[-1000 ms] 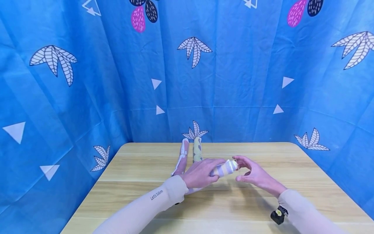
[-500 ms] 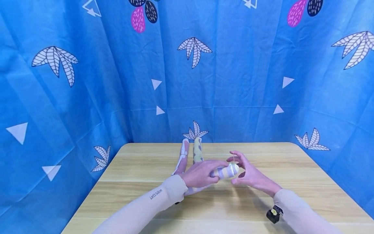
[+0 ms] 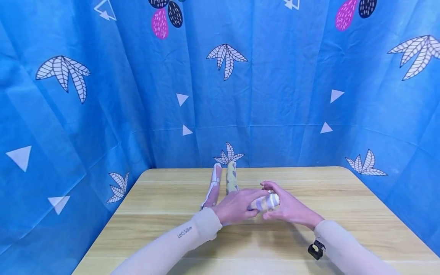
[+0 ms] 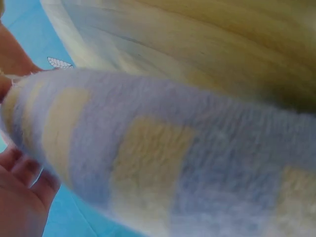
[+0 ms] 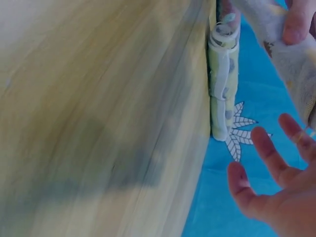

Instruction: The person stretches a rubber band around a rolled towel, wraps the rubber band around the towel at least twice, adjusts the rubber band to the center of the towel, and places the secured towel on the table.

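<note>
My left hand (image 3: 237, 206) grips a rolled towel (image 3: 266, 202) with lilac and cream stripes, held above the table. The towel fills much of the left wrist view, its rounded end pointing towards my right hand (image 3: 288, 204). That hand is curved around this end, with a thin, pale rubber band stretched at its fingertips. In the right wrist view several fingers (image 5: 269, 153) of it are spread, apart from the towel. How the band runs around the towel is partly hidden.
At the far table edge lie a pink-and-white rolled towel (image 3: 212, 187) and a yellow-green one (image 3: 232, 177) with grey spots. Behind the wooden table (image 3: 165, 229) hangs a blue patterned curtain (image 3: 282, 91).
My right hand has moved left, over the towel's end, bringing the rubber band with it. The left hand keeps its grip in nearly the same place.
</note>
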Motion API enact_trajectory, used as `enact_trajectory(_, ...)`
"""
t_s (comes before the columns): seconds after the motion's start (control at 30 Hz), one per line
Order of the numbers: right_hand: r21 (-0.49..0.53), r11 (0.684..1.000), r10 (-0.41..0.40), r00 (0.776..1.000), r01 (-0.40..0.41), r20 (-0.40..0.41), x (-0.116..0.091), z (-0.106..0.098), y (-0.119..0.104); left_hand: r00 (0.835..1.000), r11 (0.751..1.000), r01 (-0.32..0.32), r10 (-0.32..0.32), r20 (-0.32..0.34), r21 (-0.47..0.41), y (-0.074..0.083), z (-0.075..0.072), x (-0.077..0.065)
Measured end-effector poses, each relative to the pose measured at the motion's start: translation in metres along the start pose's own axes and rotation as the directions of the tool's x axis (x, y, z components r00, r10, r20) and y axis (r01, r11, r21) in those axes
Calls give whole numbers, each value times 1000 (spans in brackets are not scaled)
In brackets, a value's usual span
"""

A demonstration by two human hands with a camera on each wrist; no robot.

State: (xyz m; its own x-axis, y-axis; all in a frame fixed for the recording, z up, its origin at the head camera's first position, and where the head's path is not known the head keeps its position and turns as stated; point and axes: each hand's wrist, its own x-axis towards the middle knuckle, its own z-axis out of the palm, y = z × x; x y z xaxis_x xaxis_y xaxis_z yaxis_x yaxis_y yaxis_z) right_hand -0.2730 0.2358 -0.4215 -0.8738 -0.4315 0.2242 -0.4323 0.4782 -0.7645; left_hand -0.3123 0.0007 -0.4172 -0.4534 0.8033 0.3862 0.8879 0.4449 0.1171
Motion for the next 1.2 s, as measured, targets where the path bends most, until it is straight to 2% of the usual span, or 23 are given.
enact_trajectory(0.1,-5,1000,24,1000,-24,-12,2,1,-4,997,996,-59,63,-52,67,1,1,1)
enact_trajectory(0.2,7,998,62,998,-62,-24,4,3,-7,995,996,-55,60,-83,63,1,1,1)
enact_trajectory(0.37,20,992,126,989,-124,-83,4,9,-9,993,998,59,-62,-104,-32,-2,0,0)
enact_trajectory(0.43,50,992,123,988,-118,-97,4,12,-9,987,992,100,-108,-115,-73,-3,0,0)
enact_trajectory(0.57,143,986,103,989,-87,-103,4,19,-12,977,980,135,-156,-143,-147,-4,0,0)
enact_trajectory(0.67,200,977,106,986,-80,-127,3,23,-15,960,965,165,-205,-189,-205,-5,-1,2)
enact_trajectory(0.8,243,968,98,981,-55,-170,0,28,-18,923,941,214,-283,-262,-262,-7,-4,4)
enact_trajectory(0.9,264,964,49,988,-9,-146,-1,30,-21,904,924,248,-328,-273,-292,-8,-7,6)
enact_trajectory(0.97,285,959,38,995,-11,-90,0,31,-23,897,900,265,-362,-255,-345,-7,-10,6)
enact_trajectory(1.07,289,950,116,993,-113,7,1,32,-22,885,841,289,-418,-208,-458,-3,-16,5)
enact_trajectory(1.13,299,929,215,976,-218,41,2,32,-18,878,789,305,-450,-164,-534,0,-19,4)
enact_trajectory(1.2,318,896,317,948,-310,31,3,32,-13,878,742,303,-461,-127,-598,5,-22,2)
